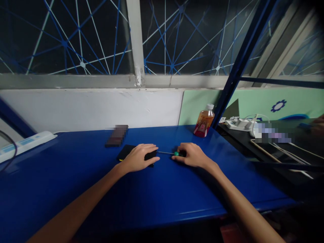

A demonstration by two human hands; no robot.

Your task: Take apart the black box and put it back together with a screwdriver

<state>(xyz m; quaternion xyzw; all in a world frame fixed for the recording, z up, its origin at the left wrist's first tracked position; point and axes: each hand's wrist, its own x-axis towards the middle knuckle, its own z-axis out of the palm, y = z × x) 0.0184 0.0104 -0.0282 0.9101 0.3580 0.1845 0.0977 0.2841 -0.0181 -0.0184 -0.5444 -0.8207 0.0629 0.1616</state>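
A black flat box-like object (151,158) lies on the blue table, a bit of yellow showing at its left edge. My left hand (138,158) rests over it and grips it, fingers along the far side and thumb at the near side. My right hand (193,154) is closed on a screwdriver (176,154) with a green and black handle. Its thin metal shaft lies nearly level and points left at the right end of the black object. My fingers hide part of the handle, and whether the tip touches the object I cannot tell.
On the blue table (162,195), a dark blurred-out slab (116,135) lies behind my left hand. A drink bottle (204,121) stands at the back right, beside a blue metal post (227,87). White power strips (27,143) and cables sit left and right. Part of another person's hand (317,126) shows far right.
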